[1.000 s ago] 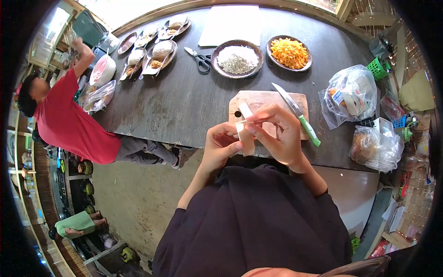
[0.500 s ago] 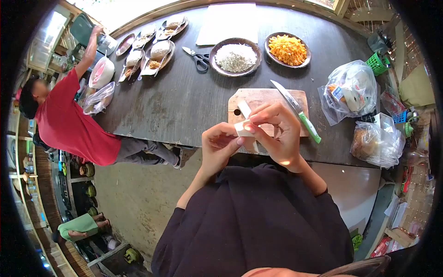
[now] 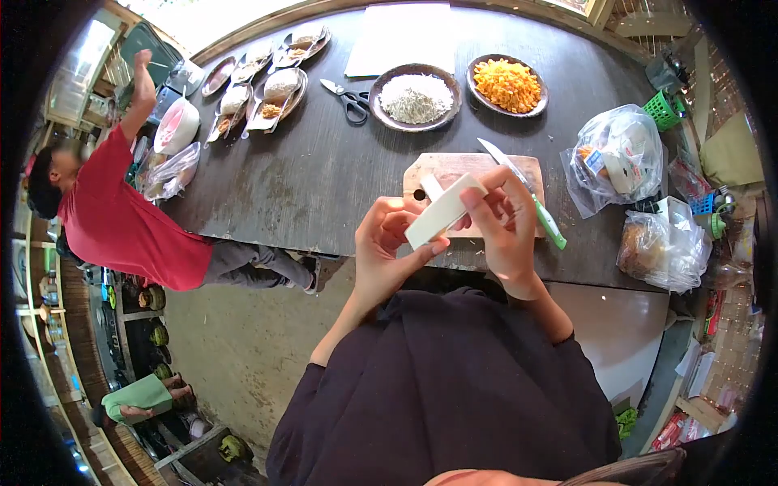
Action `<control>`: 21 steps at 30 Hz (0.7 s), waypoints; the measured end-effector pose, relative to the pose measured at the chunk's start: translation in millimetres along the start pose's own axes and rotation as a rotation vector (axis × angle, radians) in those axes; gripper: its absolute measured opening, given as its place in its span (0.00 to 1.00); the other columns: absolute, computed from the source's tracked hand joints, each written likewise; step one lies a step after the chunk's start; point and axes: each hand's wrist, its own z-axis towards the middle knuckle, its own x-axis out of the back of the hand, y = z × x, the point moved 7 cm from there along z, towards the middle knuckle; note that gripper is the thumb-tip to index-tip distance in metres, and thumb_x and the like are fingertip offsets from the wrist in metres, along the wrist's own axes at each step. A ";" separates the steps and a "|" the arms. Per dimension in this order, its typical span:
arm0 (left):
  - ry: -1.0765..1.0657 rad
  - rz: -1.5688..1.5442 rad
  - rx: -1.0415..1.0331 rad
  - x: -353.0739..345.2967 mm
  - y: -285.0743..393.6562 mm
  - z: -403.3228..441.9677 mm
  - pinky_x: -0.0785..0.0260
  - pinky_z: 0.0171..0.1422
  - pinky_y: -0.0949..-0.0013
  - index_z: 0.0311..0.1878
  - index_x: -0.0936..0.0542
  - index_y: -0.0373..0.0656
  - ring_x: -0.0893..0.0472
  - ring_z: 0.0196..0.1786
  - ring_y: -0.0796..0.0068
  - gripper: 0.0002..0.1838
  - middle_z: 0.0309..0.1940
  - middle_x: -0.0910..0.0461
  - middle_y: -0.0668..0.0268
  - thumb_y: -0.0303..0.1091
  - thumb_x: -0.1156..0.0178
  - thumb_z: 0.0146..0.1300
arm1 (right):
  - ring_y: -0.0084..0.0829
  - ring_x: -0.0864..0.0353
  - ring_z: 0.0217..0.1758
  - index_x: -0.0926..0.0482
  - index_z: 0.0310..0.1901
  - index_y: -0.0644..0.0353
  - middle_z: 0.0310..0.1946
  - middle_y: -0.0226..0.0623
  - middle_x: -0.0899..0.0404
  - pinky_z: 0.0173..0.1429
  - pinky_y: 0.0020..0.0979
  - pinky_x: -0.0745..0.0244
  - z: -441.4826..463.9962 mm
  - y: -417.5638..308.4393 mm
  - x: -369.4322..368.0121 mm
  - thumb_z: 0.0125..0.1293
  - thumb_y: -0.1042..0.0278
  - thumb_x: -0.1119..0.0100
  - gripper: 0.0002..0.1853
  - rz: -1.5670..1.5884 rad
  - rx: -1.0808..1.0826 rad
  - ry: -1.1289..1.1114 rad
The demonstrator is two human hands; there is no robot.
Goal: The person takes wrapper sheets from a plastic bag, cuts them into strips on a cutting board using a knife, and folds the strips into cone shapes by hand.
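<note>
Both my hands hold a pale white rectangular block (image 3: 442,215), tilted, over the near edge of the table. My left hand (image 3: 389,247) pinches its lower left end, while the fingers of my right hand (image 3: 506,223) grip the upper right end. Beneath them lies a wooden cutting board (image 3: 525,168), and another white strip (image 3: 430,188) rests on it, partly hidden by the block. A knife with a green handle (image 3: 548,223) lies across the board's right side, blade pointing away from me.
Past the board stand a bowl of white shreds (image 3: 416,99) and a bowl of orange pieces (image 3: 508,85). Black-handled scissors (image 3: 354,107) lie left of them. Plastic bags (image 3: 620,158) sit at right. A person in a red shirt (image 3: 134,211) stands at left, near several filled plates.
The white block has turned so its long face now shows, slanting up to the right. My right hand has shifted slightly right. The person at left has moved a raised arm.
</note>
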 end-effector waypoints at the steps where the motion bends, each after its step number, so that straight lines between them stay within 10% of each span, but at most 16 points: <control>1: 0.045 0.060 -0.040 3.8 1.0 -0.1 0.19 0.49 0.65 0.48 0.27 0.38 0.14 0.43 0.68 0.19 0.38 0.17 0.60 0.20 0.29 0.57 | 0.18 0.18 0.31 0.28 0.39 0.60 0.31 0.34 0.18 0.33 0.20 0.28 0.5 -0.2 2.7 0.70 0.72 0.37 0.07 0.008 0.000 0.016; 21: 0.015 0.203 -0.187 11.1 46.8 0.8 0.23 0.51 0.73 0.45 0.19 0.31 0.15 0.45 0.76 0.14 0.42 0.14 0.59 0.18 0.29 0.56 | 0.21 0.19 0.40 0.23 0.42 0.64 0.39 0.36 0.18 0.47 0.25 0.24 -13.7 -22.7 -6.9 0.64 0.79 0.35 0.07 -0.155 0.142 -0.207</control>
